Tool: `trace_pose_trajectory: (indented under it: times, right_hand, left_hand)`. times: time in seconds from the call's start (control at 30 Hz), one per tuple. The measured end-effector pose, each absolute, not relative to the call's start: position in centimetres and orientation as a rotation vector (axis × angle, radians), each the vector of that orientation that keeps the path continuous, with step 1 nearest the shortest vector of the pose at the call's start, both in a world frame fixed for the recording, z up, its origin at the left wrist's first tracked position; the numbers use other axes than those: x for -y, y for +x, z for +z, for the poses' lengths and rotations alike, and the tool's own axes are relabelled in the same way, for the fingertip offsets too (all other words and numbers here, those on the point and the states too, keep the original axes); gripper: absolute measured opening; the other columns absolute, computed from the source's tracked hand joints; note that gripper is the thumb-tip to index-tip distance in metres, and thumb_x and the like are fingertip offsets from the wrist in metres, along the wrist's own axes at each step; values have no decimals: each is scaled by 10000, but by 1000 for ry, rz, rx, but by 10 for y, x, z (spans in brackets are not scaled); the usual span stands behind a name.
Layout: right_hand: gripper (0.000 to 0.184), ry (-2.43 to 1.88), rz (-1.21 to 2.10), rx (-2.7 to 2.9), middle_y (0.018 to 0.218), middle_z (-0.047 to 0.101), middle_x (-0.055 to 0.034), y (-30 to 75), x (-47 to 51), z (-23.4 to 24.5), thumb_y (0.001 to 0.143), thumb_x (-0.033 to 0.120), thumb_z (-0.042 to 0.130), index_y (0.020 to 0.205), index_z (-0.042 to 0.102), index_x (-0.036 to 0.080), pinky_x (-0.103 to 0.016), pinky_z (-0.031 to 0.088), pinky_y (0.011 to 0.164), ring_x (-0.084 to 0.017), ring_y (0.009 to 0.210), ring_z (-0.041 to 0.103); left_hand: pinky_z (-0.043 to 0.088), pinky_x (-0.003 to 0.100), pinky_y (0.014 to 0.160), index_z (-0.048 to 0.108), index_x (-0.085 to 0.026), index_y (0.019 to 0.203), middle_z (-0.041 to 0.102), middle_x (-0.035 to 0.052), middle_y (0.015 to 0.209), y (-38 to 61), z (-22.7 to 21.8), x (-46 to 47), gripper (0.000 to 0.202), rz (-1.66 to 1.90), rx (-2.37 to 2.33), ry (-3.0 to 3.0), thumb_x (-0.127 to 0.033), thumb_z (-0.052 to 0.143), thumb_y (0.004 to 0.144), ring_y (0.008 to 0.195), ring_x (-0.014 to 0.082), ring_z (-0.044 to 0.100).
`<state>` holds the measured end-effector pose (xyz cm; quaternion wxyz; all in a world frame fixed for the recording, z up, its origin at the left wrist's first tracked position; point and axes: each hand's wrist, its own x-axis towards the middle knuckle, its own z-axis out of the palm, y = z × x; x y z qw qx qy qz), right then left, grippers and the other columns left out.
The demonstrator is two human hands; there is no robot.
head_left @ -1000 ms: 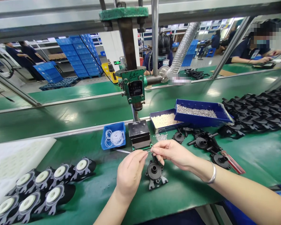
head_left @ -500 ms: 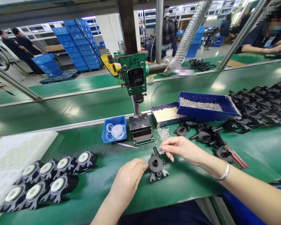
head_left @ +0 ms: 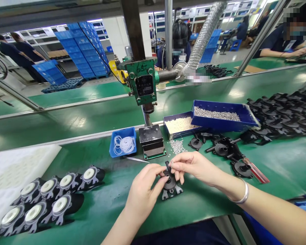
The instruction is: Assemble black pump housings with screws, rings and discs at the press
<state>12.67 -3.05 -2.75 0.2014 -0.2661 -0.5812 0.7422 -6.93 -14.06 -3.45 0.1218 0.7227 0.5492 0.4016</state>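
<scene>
A black plastic pump housing (head_left: pixel 171 188) lies on the green mat near the front edge. My left hand (head_left: pixel 144 191) is closed, its fingertips gripping the housing's left rim. My right hand (head_left: pixel 191 167) hovers just above the housing's centre, its thumb and forefinger pinched on something too small to name. A loose heap of tiny silvery beads (head_left: pixel 176 146) lies just behind the hands.
A green press (head_left: pixel 144 85) stands over a black fixture block (head_left: pixel 151 140). Beside it are a small blue bin of white rings (head_left: pixel 123 144), tweezers (head_left: pixel 135 159), and blue trays of white pellets (head_left: pixel 178 124) and screws (head_left: pixel 216 114). Finished housings (head_left: pixel 51 197) sit left; black housings (head_left: pixel 283 114) pile right. Other workers sit beyond.
Both hands came down from a raised pinch in front of the fixture to the housing. The left hand now grips its rim and the right hand sits over its centre.
</scene>
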Motion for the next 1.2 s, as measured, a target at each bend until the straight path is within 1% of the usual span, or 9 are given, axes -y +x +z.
trace_pose_trajectory:
  times: [0.17, 0.37, 0.5, 0.63, 0.83, 0.9, 1.03, 1.07, 1.2]
  right_hand:
    - [311, -715, 2011, 1649, 683, 709, -16, 122, 36, -21, 860, 486, 697, 905, 683, 178, -273, 534, 554, -141, 546, 661]
    - [285, -700, 1816, 1769, 685, 690, -9, 123, 41, -25, 930, 479, 607, 921, 658, 198, -295, 557, 615, -155, 591, 674]
    - [304, -703, 1846, 1701, 694, 691, -15, 120, 40, -27, 922, 499, 610, 927, 637, 196, -313, 573, 618, -167, 602, 685]
    - [340, -682, 1905, 1621, 754, 706, -27, 116, 36, -31, 906, 526, 621, 930, 617, 187, -306, 570, 584, -158, 582, 683]
    - [278, -643, 1884, 1668, 742, 687, -12, 112, 33, -32, 936, 452, 613, 909, 606, 175, -273, 555, 582, -130, 575, 660]
    - [270, -622, 1871, 1692, 760, 691, -17, 113, 32, -29, 938, 435, 617, 911, 616, 167, -272, 556, 592, -126, 586, 658]
    - [262, -639, 1863, 1622, 781, 698, -28, 119, 27, -25, 941, 414, 622, 919, 614, 153, -284, 575, 620, -131, 617, 674]
    - [260, -646, 1870, 1603, 782, 699, -30, 121, 26, -25, 943, 410, 620, 911, 610, 152, -286, 578, 619, -134, 621, 678]
    - [260, -681, 1883, 1609, 791, 700, -39, 128, 22, -30, 957, 399, 603, 885, 609, 149, -272, 567, 606, -128, 624, 671]
  left_hand:
    - [569, 282, 771, 659, -201, 999, 693, 48, 931, -53, -33, 129, 92, 1307, -1555, 2073, -160, 620, 926, 855, 158, 672]
    - [545, 262, 748, 670, -194, 933, 694, 31, 883, -52, -27, 125, 89, 1322, -1549, 2067, -135, 605, 925, 821, 145, 666]
    - [538, 243, 743, 668, -202, 882, 711, 11, 867, -59, -24, 123, 62, 1292, -1612, 2008, -157, 637, 911, 800, 133, 670]
    - [533, 228, 761, 666, -208, 865, 729, -2, 875, -65, -29, 121, 95, 1252, -1659, 1943, -128, 631, 902, 824, 127, 683]
    - [524, 216, 760, 634, -205, 824, 719, -9, 870, -64, -32, 119, 122, 1257, -1579, 1940, -95, 630, 877, 831, 119, 682]
    - [524, 214, 752, 637, -210, 852, 712, -16, 868, -65, -32, 118, 101, 1247, -1592, 1871, -114, 633, 881, 815, 114, 680]
    - [533, 242, 805, 677, -249, 1095, 721, -13, 922, -72, -38, 117, 193, 1170, -1644, 1760, -185, 609, 926, 842, 122, 684]
    - [532, 247, 824, 693, -260, 1094, 730, -12, 938, -74, -41, 116, 193, 1150, -1643, 1764, -201, 615, 928, 865, 128, 686]
    - [544, 256, 839, 750, -267, 939, 772, -24, 945, -78, -53, 115, 95, 1116, -1682, 1695, -240, 669, 897, 889, 149, 710]
